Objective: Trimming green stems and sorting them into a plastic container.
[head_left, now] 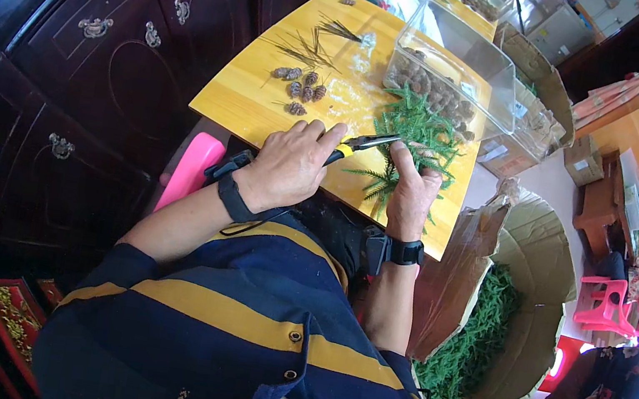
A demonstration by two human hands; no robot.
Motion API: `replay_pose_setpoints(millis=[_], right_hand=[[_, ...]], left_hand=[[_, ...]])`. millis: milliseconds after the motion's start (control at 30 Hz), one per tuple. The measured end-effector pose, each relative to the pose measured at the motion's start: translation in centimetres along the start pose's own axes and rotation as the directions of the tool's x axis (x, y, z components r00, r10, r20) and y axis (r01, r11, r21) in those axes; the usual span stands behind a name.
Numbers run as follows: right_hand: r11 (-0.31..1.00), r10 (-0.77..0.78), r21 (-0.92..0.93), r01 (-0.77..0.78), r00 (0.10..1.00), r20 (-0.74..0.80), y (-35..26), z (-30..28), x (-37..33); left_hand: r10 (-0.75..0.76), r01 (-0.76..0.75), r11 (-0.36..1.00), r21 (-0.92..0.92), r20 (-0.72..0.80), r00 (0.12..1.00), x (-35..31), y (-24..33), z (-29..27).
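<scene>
My left hand [289, 162] is closed round the yellow and black handles of a pair of pliers [363, 142]. The jaws reach across to my right hand [413, 196], close to its thumb. Between the fingers of that hand is a green artificial pine sprig [384, 183]; what lies right at the plier tips is too small to make out. More green sprigs [413, 120] are heaped just beyond my right hand. Farther left on the yellow wooden table [257, 92] sit several brown pine cones [295, 90], with dark thin needle-like stems [304, 49] behind them.
A clear plastic bin [452, 65] of pine cones stands at the table's far right. To my right, a large open cardboard box [523, 318] holds green sprigs [473, 344]. Dark cabinets [96, 69] line the left, and a pink stool [194, 166] touches the table area. People are at the far right.
</scene>
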State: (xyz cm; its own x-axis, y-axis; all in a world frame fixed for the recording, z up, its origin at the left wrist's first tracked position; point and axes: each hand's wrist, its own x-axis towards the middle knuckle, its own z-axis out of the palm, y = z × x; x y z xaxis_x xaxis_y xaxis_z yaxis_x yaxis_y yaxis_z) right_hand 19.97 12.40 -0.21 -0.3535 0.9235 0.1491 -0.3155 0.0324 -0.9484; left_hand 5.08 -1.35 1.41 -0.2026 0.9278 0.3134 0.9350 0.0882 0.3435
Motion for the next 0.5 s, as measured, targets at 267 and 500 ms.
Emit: replay_pose_setpoints(millis=[267, 500], right_hand=[[0.997, -0.022, 0.069, 0.02, 0.999, 0.027, 0.77, -0.13, 0.23], [0.996, -0.001, 0.085, -0.004, 0.999, 0.053, 0.42, -0.2, -0.03]], left_hand=[[0.022, -0.022, 1.0, 0.017, 0.002, 1.0, 0.13, -0.37, 0.38], [0.054, -0.055, 0.998, -0.017, -0.01, 0.998, 0.11, -0.77, 0.51]])
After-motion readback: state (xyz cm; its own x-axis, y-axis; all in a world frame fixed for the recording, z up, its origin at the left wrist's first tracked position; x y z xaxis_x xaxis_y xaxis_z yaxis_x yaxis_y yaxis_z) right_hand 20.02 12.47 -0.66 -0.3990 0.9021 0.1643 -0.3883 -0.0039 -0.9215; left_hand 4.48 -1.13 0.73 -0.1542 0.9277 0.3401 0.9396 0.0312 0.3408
